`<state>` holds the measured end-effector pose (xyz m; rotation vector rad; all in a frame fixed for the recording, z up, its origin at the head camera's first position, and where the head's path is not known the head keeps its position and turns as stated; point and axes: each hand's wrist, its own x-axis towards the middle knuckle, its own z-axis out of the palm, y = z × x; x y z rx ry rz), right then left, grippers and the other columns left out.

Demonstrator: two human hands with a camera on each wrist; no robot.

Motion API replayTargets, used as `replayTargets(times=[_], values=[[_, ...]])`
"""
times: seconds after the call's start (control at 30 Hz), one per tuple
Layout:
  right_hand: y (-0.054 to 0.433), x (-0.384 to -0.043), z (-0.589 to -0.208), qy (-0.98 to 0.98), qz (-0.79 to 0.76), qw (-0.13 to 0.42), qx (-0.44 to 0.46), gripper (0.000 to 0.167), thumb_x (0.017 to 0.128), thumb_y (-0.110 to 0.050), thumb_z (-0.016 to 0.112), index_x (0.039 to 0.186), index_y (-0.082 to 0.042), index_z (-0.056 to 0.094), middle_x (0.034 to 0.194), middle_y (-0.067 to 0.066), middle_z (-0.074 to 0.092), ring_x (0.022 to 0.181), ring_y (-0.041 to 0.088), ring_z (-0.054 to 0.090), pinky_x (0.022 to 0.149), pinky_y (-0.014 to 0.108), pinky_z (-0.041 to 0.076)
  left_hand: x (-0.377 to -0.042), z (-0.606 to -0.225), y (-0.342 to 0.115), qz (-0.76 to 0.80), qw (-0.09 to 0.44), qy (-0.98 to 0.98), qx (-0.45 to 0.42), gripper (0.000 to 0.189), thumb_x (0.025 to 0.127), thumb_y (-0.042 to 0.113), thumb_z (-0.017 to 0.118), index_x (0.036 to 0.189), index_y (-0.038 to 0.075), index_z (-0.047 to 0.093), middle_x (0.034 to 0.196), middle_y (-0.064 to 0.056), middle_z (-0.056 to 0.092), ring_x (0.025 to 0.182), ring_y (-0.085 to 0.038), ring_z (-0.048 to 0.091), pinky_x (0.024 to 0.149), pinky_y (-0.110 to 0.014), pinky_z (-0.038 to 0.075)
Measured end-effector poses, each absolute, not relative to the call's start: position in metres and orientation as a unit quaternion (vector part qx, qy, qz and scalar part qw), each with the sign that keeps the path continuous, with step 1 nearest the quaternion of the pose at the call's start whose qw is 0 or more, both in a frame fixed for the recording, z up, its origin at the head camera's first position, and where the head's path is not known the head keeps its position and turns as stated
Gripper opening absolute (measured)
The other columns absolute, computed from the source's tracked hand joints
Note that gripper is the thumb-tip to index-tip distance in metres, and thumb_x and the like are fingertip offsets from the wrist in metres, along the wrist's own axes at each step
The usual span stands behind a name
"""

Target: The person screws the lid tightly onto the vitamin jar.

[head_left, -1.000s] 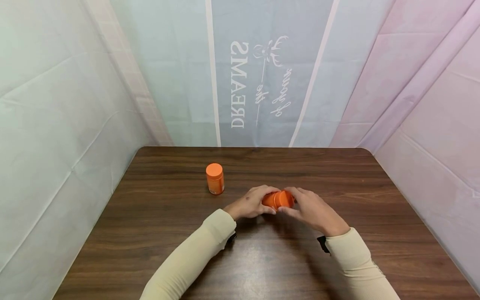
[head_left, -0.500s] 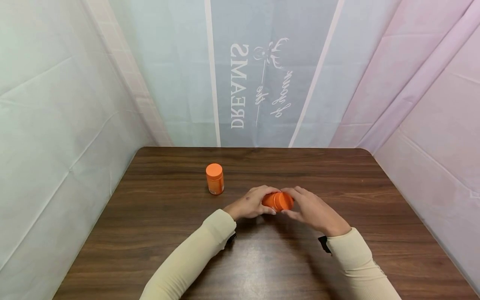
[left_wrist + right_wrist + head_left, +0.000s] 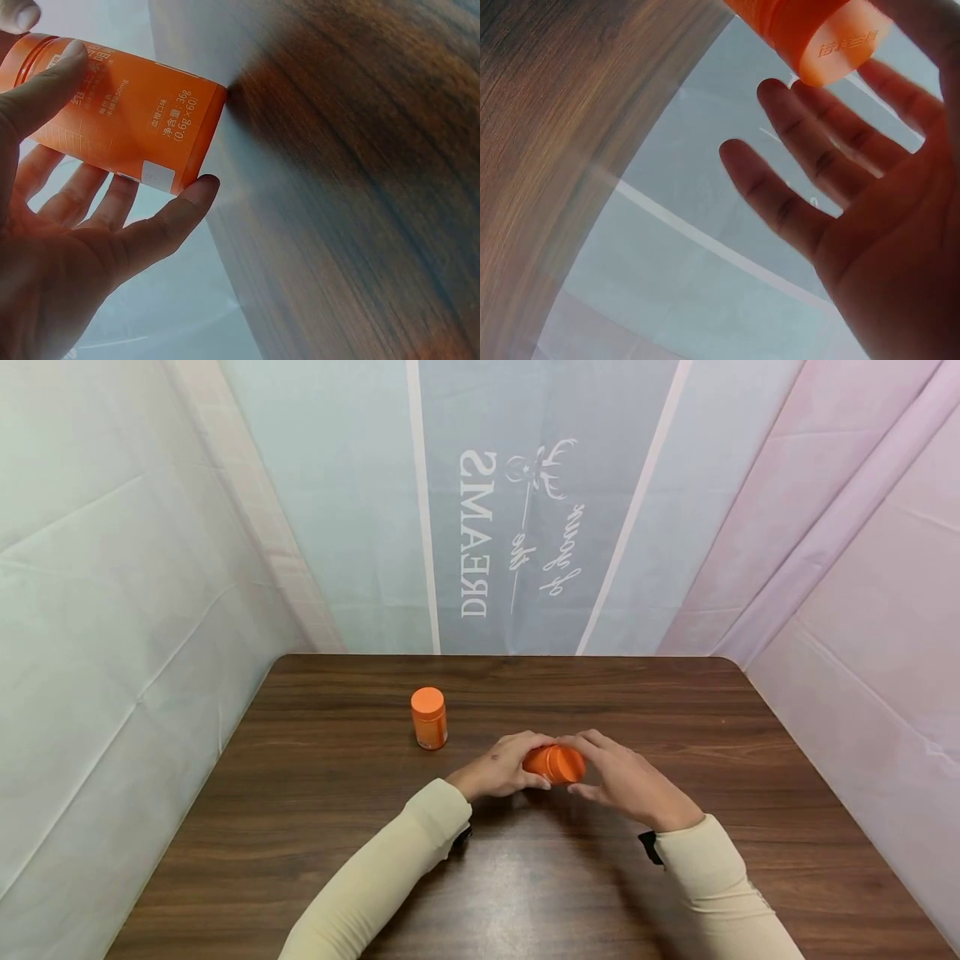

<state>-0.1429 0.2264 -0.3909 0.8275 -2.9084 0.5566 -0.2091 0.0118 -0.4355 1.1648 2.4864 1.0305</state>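
In the head view, my left hand (image 3: 501, 766) grips an orange bottle (image 3: 538, 762) tilted over on its side, its lid pointing right. In the left wrist view, thumb and fingers curl round the printed body of the bottle (image 3: 142, 112), with one lower edge close over the wood. My right hand (image 3: 626, 777) is at the lid (image 3: 570, 765), fingers spread loosely around it and the thumb a little off it. In the right wrist view, the fingers (image 3: 810, 135) extend beside the lid's embossed top (image 3: 847, 43).
A second orange bottle (image 3: 430, 720) stands upright with its lid on, to the left and farther back on the dark wood table (image 3: 322, 793). Behind the table hangs a printed cloth (image 3: 510, 527), and pale cloth walls (image 3: 135, 610) flank both sides.
My right thumb has drawn off the lid and its fingers have shifted left along the lid's far side. The left hand stays almost still on the bottle.
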Motion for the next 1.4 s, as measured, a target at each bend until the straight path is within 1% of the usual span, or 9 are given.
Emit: replayTargets(times=[0.17,0.33,0.47,0.6,0.8,1.0,1.2,1.3,1.4], values=[[0.2264,-0.1437,-0.3918,-0.936,0.192,0.036,0.292,0.06,0.081,-0.006,0.084,0.135,-0.004,0.058,0.113,0.005,0.06,0.097,0.02,0.064,0.08,0.04,0.055,-0.2094,-0.436,0.0108,0.343,0.102,0.845,0.397,0.063,0.085,0.02,0.081,0.141,0.013,0.053,0.125,-0.005,0.06,0.107,-0.015,0.058,0.093,-0.029,0.047],[0.2261,-0.1442,-0.3941,-0.938,0.194,0.041,0.284,0.052,0.085,-0.013,0.081,0.13,0.001,0.06,0.106,0.007,0.063,0.089,0.019,0.065,0.074,0.036,0.056,-0.2096,-0.4366,0.0105,0.34,0.103,0.845,0.399,0.062,0.086,0.021,0.081,0.14,0.013,0.053,0.125,-0.005,0.06,0.107,-0.014,0.057,0.093,-0.029,0.046],[0.2267,-0.1438,-0.3957,-0.942,0.202,0.034,0.267,0.052,0.088,-0.02,0.079,0.13,0.004,0.059,0.108,0.013,0.066,0.089,0.023,0.067,0.073,0.035,0.056,-0.2097,-0.437,0.0105,0.344,0.105,0.844,0.399,0.062,0.086,0.021,0.081,0.14,0.013,0.053,0.126,-0.005,0.06,0.108,-0.015,0.056,0.094,-0.029,0.046],[0.2273,-0.1432,-0.3962,-0.944,0.198,0.035,0.262,0.063,0.085,-0.023,0.082,0.136,0.001,0.055,0.116,0.014,0.064,0.096,0.028,0.067,0.077,0.042,0.056,-0.2092,-0.4368,0.0104,0.344,0.103,0.844,0.399,0.062,0.086,0.021,0.081,0.141,0.012,0.053,0.125,-0.005,0.06,0.107,-0.016,0.057,0.093,-0.029,0.046],[0.2277,-0.144,-0.3975,-0.938,0.179,0.052,0.293,0.064,0.079,-0.01,0.086,0.136,-0.007,0.058,0.118,0.007,0.062,0.101,0.023,0.065,0.082,0.042,0.056,-0.2081,-0.4364,0.0103,0.342,0.098,0.844,0.402,0.063,0.086,0.02,0.081,0.141,0.012,0.053,0.125,-0.006,0.06,0.107,-0.016,0.058,0.094,-0.029,0.047],[0.2268,-0.1431,-0.3981,-0.94,0.184,0.053,0.284,0.054,0.083,-0.015,0.083,0.13,-0.001,0.06,0.105,0.007,0.065,0.088,0.02,0.066,0.074,0.037,0.056,-0.2083,-0.438,0.0115,0.347,0.089,0.84,0.408,0.061,0.085,0.017,0.082,0.139,0.011,0.055,0.122,-0.006,0.061,0.104,-0.015,0.057,0.091,-0.028,0.047],[0.2248,-0.1437,-0.4004,-0.95,0.191,0.044,0.243,0.047,0.09,-0.031,0.077,0.121,0.001,0.063,0.095,0.005,0.067,0.074,0.014,0.062,0.063,0.027,0.051,-0.2084,-0.4391,0.0126,0.351,0.088,0.839,0.405,0.059,0.085,0.017,0.082,0.137,0.011,0.056,0.121,-0.005,0.061,0.104,-0.014,0.057,0.091,-0.027,0.046],[0.2244,-0.1434,-0.4006,-0.954,0.188,0.036,0.231,0.054,0.089,-0.036,0.077,0.126,0.0,0.06,0.101,0.007,0.067,0.078,0.016,0.064,0.066,0.031,0.053,-0.2085,-0.4394,0.0121,0.354,0.088,0.839,0.405,0.059,0.084,0.019,0.082,0.137,0.011,0.056,0.121,-0.005,0.062,0.104,-0.015,0.057,0.091,-0.027,0.047],[0.2254,-0.1424,-0.4007,-0.951,0.182,0.036,0.246,0.063,0.085,-0.029,0.082,0.136,-0.003,0.056,0.115,0.01,0.063,0.091,0.023,0.066,0.075,0.039,0.056,-0.2083,-0.4393,0.0118,0.351,0.089,0.84,0.405,0.061,0.085,0.02,0.082,0.139,0.011,0.055,0.122,-0.005,0.061,0.104,-0.015,0.057,0.091,-0.027,0.047]])
